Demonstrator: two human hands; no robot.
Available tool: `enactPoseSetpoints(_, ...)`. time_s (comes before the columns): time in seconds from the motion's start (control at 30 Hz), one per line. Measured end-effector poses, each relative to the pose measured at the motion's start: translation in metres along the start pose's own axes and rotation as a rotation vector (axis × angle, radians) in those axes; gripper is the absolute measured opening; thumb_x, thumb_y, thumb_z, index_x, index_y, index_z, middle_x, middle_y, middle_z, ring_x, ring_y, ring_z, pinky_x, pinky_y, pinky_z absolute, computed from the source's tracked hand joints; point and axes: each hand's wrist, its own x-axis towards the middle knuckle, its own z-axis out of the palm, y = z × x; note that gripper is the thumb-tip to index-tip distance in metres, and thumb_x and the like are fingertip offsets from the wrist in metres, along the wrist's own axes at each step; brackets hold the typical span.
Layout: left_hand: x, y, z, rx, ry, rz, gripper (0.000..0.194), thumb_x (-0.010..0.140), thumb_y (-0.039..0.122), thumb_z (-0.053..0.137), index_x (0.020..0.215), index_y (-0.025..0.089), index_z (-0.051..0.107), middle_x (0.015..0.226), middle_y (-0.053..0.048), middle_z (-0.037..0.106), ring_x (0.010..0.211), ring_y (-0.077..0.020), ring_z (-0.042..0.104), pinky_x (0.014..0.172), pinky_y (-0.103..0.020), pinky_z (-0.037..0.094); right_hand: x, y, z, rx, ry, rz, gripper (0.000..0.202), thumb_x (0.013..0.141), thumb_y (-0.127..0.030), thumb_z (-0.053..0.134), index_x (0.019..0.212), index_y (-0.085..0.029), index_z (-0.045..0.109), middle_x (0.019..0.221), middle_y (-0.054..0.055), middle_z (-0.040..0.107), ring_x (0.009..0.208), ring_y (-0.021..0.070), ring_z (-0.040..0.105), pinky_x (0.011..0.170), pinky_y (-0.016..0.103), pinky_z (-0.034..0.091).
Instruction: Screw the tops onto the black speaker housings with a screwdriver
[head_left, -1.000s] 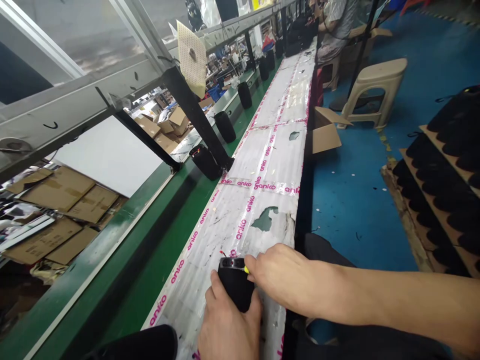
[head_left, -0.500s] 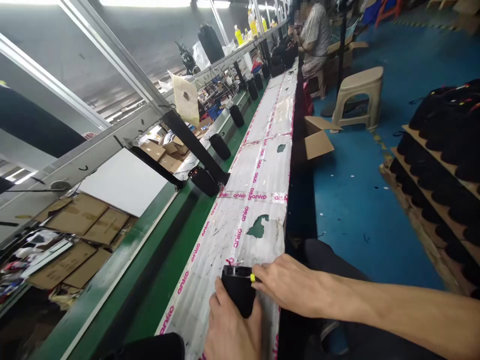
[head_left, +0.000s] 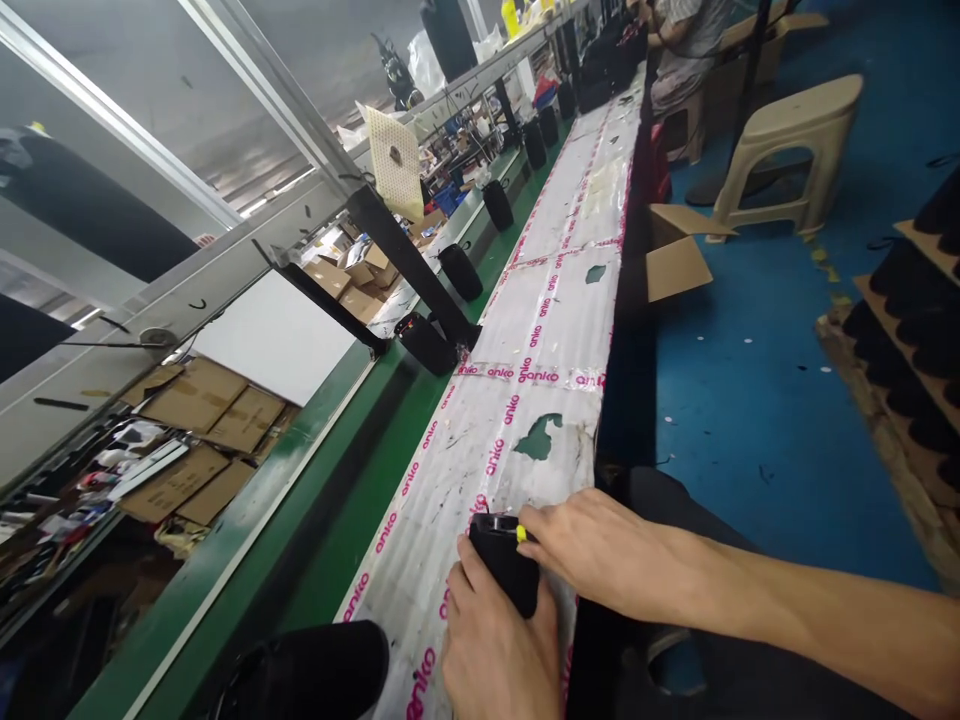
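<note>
My left hand [head_left: 499, 650] is wrapped round a black speaker-like device [head_left: 506, 572], holding it on the white-covered bench. The device's dark, glossy end panel faces away from me. At the right side of that panel, my right hand [head_left: 581, 545] pinches a small yellow piece [head_left: 521, 533]. Fingers hide part of the yellow piece, so I cannot tell whether it is seated in the panel. Another black rounded device [head_left: 322, 665] lies to the left of my left hand, partly cut off by the frame's lower edge.
The bench cover [head_left: 420, 570] carries pink "anko" tape and has torn spots. Left of it runs a green belt [head_left: 330, 480] with several black devices along it. Black posts [head_left: 412, 270] rise there. To the right are an open carton [head_left: 679, 270], a stool [head_left: 795, 150] and stacked trays [head_left: 907, 340]. A person sits farther along.
The view has shifted, so bench and hands sit differently in the picture. Both hands keep their hold on the device and yellow piece, with little visible change between them.
</note>
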Motion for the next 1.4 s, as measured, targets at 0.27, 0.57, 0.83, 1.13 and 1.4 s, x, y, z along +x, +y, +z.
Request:
enactPoseSetpoints(0.27,-0.001,-0.002,0.004,-0.004,0.022,0.004,0.064,0.088,0.046,0.056,0.139,0.011,0.037,0.111,-0.008,0.060,0.085,-0.0238,0.067,0.065,-0.036,0.054,-0.004,-0.003,0.005,-0.115,0.042,-0.007,0.018,0.103,-0.034,0.039,0.099,-0.020,0.048,0.071,0.001,0.062,0.060,0.0223,0.063,0.053,0.033,0.030)
enactPoseSetpoints(0.57,0.000,-0.002,0.006,-0.009,0.015,0.013,0.067,0.088,0.048,0.056,0.139,0.008,0.038,0.115,-0.011,0.061,0.085,-0.0249,0.067,0.068,-0.037,0.055,0.002,-0.009,0.006,-0.245,-0.016,0.017,0.016,0.100,-0.035,0.049,0.093,-0.021,0.046,0.059,-0.002,0.057,0.048,0.0203,0.059,0.046,0.033,0.020)
enactPoseSetpoints(0.83,0.005,-0.004,0.008,-0.076,-0.052,-0.016,0.068,0.085,0.045,0.061,0.139,0.010,0.038,0.118,-0.011,0.060,0.088,-0.0261,0.067,0.070,-0.038,0.055,0.014,-0.008,0.005,-0.319,-0.120,-0.042,0.014,0.094,-0.028,0.058,0.094,-0.014,0.053,0.063,0.004,0.060,0.048,0.0174,0.058,0.041,0.031,0.021)
enactPoseSetpoints(1.13,0.002,-0.007,0.008,-0.181,-0.141,-0.050,0.076,0.082,0.043,0.066,0.144,0.012,0.035,0.115,-0.010,0.060,0.091,-0.0261,0.063,0.077,-0.040,0.055,0.017,-0.006,0.001,-0.398,-0.218,-0.091,0.017,0.089,-0.029,0.063,0.095,-0.015,0.055,0.058,0.001,0.057,0.043,0.0181,0.056,0.040,0.034,0.015)
enactPoseSetpoints(1.4,0.004,-0.006,0.008,-0.217,-0.168,-0.072,0.076,0.082,0.043,0.064,0.143,0.006,0.037,0.107,-0.011,0.059,0.094,-0.0275,0.060,0.080,-0.042,0.054,0.026,-0.006,-0.001,-0.431,-0.275,-0.119,0.017,0.088,-0.029,0.065,0.091,-0.016,0.054,0.056,0.001,0.057,0.041,0.0184,0.055,0.040,0.036,0.010)
